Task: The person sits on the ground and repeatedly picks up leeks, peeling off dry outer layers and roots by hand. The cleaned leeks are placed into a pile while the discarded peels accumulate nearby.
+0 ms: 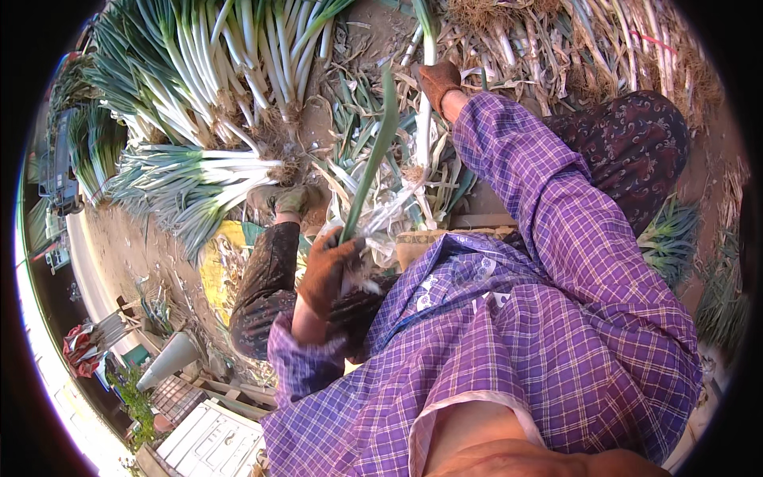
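My right hand (440, 86), in a brown work glove, grips a long green onion (424, 134) with a white stem. Its green top points away from me and its root end (413, 173) hangs towards my lap. Nearer to my body, my left hand (329, 271), gloved alike, is closed around a loose green leaf (375, 152) that stands up from the fist. Blurred pale scraps show beside that fist. Between and beyond my hands lies a heap of peeled leaves and dry skins (381, 197) on the ground.
Cleaned green onions (208, 77) lie in piles at the upper left, roots towards me. Untrimmed onions with dry skins (536, 53) spread across the upper right. A yellow sack (223, 253) lies beside my shoe (286, 198). A blue vehicle (59, 158) stands far left.
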`<state>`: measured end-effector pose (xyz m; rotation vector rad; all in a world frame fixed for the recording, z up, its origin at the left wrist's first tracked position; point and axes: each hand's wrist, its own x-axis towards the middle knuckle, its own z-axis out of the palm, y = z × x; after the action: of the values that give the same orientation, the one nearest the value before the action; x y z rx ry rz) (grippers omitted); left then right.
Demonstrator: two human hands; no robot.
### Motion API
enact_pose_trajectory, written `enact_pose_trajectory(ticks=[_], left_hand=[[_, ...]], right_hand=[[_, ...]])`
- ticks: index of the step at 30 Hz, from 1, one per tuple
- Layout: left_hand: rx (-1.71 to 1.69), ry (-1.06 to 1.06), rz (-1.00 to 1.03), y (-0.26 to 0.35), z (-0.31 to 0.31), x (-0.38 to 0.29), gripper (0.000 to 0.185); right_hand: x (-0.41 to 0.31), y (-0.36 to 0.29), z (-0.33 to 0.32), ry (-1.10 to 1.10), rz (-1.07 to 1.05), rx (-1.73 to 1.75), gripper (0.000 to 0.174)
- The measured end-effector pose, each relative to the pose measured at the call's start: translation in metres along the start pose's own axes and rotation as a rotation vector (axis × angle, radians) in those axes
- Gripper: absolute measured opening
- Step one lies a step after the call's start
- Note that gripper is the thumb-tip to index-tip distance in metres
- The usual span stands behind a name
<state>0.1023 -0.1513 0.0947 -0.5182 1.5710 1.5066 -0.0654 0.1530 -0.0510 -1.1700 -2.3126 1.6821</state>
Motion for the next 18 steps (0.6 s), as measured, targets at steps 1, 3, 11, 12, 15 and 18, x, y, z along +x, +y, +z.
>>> enact_pose_trajectory(ticks=[1,3,11,12,15,18], left_hand=[[0.221,0.051,-0.08,-0.015,-0.023,0.02,0.038],[1.083,0.445,0.382,-0.038,-0.034,0.057,0.045],[0.051,0.158,0.209,-0.025,0.036,0.132,0.031],[-0.073,0.116,0.055,-0.016,0.04,0.114,0.026],[-0.11,0.092,0.103,-0.006,0.035,0.077,0.023],[-0.085,-0.036,0.146,-0.005,0.01,0.046,0.034]], right_hand=[[-0.031,-0.019,-0.002,-0.055,-0.004,0.053,0.029],[-0.07,-0.04,0.008,0.014,-0.057,0.061,0.035],[-0.104,0.05,0.077,-0.318,0.051,0.316,0.04],[-0.093,0.06,0.068,-0.479,0.208,0.464,0.037],[-0.075,0.049,0.043,-0.729,0.43,0.726,0.028],[-0.035,0.025,0.037,-0.857,0.374,1.066,0.033]])
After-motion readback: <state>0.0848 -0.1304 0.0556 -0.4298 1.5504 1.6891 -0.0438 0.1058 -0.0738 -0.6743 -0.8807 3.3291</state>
